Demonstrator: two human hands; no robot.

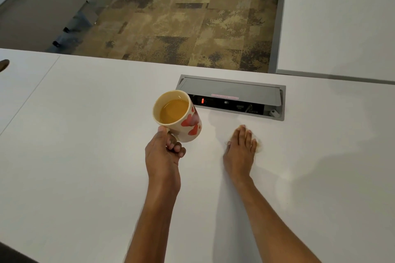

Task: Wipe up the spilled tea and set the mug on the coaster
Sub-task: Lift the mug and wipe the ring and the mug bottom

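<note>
A cream mug (188, 126) with red hearts holds orange-brown tea and hangs tilted above the white table (85, 156). My left hand (164, 153) grips its handle from below. To the right, my right hand (240, 149) lies flat with straight fingers and presses a white tissue (258, 145) onto the table. Only the tissue's stained edge shows beside my fingers. No coaster is in view.
An open grey power box (233, 97) with a red lit switch is set into the table just behind the mug and my right hand. A second white table (342, 28) stands at the back right. Patterned carpet (181, 17) lies beyond the table's far edge.
</note>
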